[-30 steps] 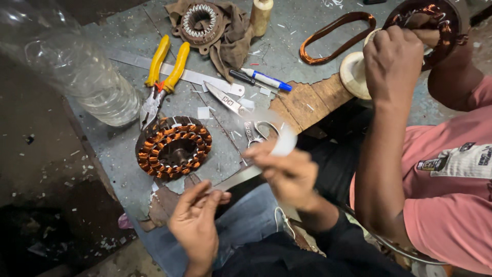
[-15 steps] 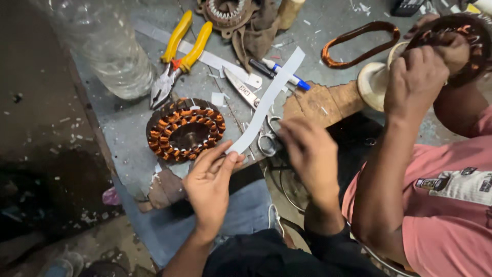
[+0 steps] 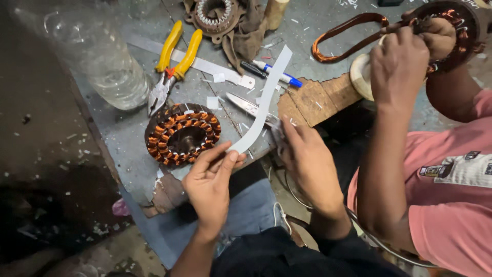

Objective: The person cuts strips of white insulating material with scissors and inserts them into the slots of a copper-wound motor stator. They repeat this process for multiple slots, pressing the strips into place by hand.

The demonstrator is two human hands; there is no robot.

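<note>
My left hand (image 3: 210, 179) pinches the near end of a long white paper strip (image 3: 264, 102), which curves up and away over the table. My right hand (image 3: 307, 159) lies just right of it, fingertips closed over the handles of a pair of scissors (image 3: 249, 105); the blades still lie flat on the table. A round stator with copper windings (image 3: 182, 134) sits on the grey tabletop (image 3: 128, 138), just beyond my left hand.
Yellow-handled pliers (image 3: 171, 61), a metal ruler (image 3: 205, 64), a pen (image 3: 279, 74) and a clear plastic bottle (image 3: 102, 56) lie farther back. A bare stator (image 3: 215, 13) rests on a cloth. At the right, a person in a pink shirt (image 3: 456, 195) holds another wound stator (image 3: 451, 31) beside a copper coil loop (image 3: 348, 36).
My right hand let go of the white strip and dropped onto the scissors. My left hand took over the strip's near end and holds it raised over the table.
</note>
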